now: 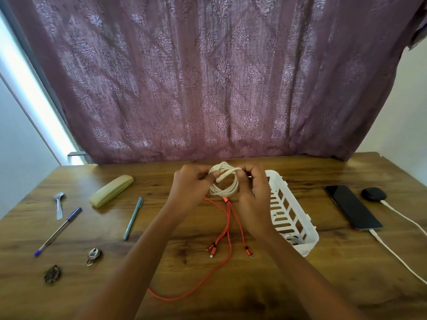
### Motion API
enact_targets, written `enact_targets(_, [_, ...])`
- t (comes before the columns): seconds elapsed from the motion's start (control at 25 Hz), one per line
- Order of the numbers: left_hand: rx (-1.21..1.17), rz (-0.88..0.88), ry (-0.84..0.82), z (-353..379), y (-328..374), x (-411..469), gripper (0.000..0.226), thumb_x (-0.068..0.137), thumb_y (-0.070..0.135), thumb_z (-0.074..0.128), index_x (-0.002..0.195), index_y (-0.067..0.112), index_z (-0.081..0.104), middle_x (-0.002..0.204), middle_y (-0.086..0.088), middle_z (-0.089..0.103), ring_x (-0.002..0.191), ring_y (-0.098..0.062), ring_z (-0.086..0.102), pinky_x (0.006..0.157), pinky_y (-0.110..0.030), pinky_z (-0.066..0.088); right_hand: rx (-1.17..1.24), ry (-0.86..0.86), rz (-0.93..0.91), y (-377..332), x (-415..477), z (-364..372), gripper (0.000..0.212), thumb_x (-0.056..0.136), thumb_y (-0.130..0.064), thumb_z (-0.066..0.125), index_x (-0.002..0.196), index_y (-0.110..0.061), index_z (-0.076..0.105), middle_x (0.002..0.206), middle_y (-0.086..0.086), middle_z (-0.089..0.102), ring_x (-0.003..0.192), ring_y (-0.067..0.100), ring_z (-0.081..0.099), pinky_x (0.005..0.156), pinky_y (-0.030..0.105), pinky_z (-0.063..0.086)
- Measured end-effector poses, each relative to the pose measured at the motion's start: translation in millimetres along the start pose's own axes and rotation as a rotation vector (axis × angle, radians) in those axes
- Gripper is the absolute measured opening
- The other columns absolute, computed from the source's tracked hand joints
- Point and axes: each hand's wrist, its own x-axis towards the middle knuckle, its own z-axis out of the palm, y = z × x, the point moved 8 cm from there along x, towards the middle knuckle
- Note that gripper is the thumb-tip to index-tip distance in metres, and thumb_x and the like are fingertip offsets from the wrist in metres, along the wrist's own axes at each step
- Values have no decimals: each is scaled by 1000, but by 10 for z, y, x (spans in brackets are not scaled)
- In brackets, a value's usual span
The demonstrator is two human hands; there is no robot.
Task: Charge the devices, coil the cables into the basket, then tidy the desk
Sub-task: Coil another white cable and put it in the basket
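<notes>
A rough ring of white braided cable (225, 181) is pinched from both sides, left hand (191, 185) and right hand (254, 190) curling fingers round its strands, just left of a white slotted plastic basket (308, 244) on a wood-grain desk (231, 296). An orange multi-plug cable (228, 227) trails left of the basket, and a glossy black phone (352, 206) lies to its right.

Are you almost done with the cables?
About halfway. Done: the phone and black earbud case have white leads attached. In hand: left hand and right hand hold the coiled white cable. Left: the orange cable lies loose beside the basket; blue pen, teal pen, spoon and glasses case need tidying.
</notes>
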Motion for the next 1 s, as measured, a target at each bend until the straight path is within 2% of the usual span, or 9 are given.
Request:
enact_targets(0.08, [-24,-36,23,0,-52,2,14,87,24,62,86,20,75,78,-11,73,71,-20,65,71,-34,50,140,55,199,106,-14,0,15,96,-22,48,86,-23,58,80,8,59,71,19,53,65,28,45])
enact_targets(0.2, [-46,-72,110,-25,-85,-39,15,87,23,62,82,16,74,77,-14,72,70,-24,63,73,-38,51,310,164,503,255,-43,5,18,92,-17,51,75,-10,56,69,11,47,61,18,43,52,24,39])
enact_targets(0.32, [-87,-95,241,-29,-82,-127,13,87,22,63,87,17,75,72,-4,73,77,-22,68,75,-36,52,375,147,752,360,-98,103,15,87,-20,51,88,-7,58,77,13,53,70,25,49,60,31,44])
enact_targets(0.4, [-144,-119,319,-37,-106,-176,14,87,22,63,92,16,74,68,3,69,79,-19,68,77,-36,54,436,79,844,402,-137,224,15,90,-18,47,95,-8,56,80,11,60,72,22,58,63,35,51])
enact_targets(0.48, [-185,-148,289,0,-130,-196,14,86,23,64,95,16,73,69,11,66,80,-15,67,78,-33,54,428,108,794,414,-111,213,8,90,-16,47,90,-11,53,82,11,59,75,23,58,69,43,55])
enact_targets(0.56, [-140,-205,180,61,-176,-157,22,82,25,69,102,17,68,79,11,66,85,-11,65,78,-27,51,242,133,638,377,-49,108,5,88,-16,50,84,-14,52,84,11,58,77,26,57,74,48,53])
enact_targets(0.72, [-157,-180,47,40,-141,-62,51,73,18,76,119,18,54,111,6,62,103,-9,59,91,-27,49,-63,-46,322,162,64,85,7,89,-12,54,86,-18,53,87,15,64,83,30,63,74,45,52])
enact_targets(0.88, [52,3,-33,-34,92,-27,18,82,20,68,100,24,71,90,7,72,85,-3,65,67,-4,44,-31,-235,270,96,95,180,19,88,-10,58,84,-28,55,87,4,69,85,18,67,78,40,55])
enact_targets(1.0, [142,36,63,-104,128,-38,14,85,19,65,95,21,74,77,5,72,72,-2,63,55,-1,39,-6,-236,224,70,80,172,12,86,-18,64,85,-28,60,95,-5,68,92,11,65,81,37,53])
